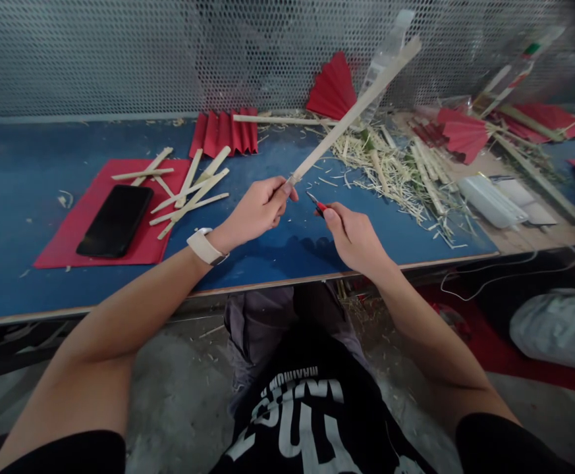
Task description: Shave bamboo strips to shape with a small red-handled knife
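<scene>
A long pale wooden strip (354, 113) slants up to the right, its lower end pinched in my left hand (265, 207). My right hand (354, 237) is wrapped round a small knife (319, 205) with a red and black handle. Its short blade points at the strip's lower end, a little apart from it. Several short pale sticks (195, 187) lie loosely crossed to the left of my left hand. Thin shavings (390, 168) are heaped on the blue table (262, 257) beyond my right hand.
Left on the table, a black phone (115, 220) rests on red paper (64, 237). Pleated red paper (224, 133), a fanned red piece (334, 85) and a clear bottle (383, 62) stand near the mesh panel (168, 52). A white power bank (492, 201) with a cable lies right.
</scene>
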`<state>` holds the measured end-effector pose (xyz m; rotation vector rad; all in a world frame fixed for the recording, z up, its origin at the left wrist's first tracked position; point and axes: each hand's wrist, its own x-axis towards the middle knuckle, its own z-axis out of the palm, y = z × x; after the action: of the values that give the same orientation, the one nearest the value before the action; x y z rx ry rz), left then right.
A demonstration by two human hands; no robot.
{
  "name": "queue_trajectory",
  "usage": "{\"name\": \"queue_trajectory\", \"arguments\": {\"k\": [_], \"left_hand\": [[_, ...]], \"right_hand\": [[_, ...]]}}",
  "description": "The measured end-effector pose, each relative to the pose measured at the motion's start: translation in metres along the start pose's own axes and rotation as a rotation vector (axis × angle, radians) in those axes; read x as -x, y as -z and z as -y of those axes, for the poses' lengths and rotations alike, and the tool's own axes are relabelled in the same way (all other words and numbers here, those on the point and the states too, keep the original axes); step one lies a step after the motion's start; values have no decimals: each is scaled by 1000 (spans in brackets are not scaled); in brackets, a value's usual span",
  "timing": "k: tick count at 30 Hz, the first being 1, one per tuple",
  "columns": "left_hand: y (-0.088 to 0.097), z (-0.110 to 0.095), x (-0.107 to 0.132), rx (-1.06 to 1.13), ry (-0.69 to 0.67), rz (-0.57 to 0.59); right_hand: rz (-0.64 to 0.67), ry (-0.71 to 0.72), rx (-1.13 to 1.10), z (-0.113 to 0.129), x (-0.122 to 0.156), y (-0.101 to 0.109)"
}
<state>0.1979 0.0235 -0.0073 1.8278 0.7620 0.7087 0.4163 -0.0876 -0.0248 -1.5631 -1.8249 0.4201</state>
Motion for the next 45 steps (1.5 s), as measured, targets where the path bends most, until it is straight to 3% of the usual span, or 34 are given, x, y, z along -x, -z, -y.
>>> {"name": "queue_trajectory", "arguments": {"k": [5, 14, 24, 36, 45], "left_hand": [[1, 3, 0, -8, -58, -1], [3, 1, -1, -229, -174, -79], [12, 6, -4, -330, -163, -127], [4, 11, -10, -280, -128, -160], [4, 8, -6, -423, -155, -146]], "right_hand": [[-24, -3, 22, 1, -1, 5], [-32, 16, 74, -1, -6, 5], [-7, 28, 131, -4, -21, -5], [38, 0, 154, -6, -20, 5], [40, 2, 136, -5, -20, 2]]}}
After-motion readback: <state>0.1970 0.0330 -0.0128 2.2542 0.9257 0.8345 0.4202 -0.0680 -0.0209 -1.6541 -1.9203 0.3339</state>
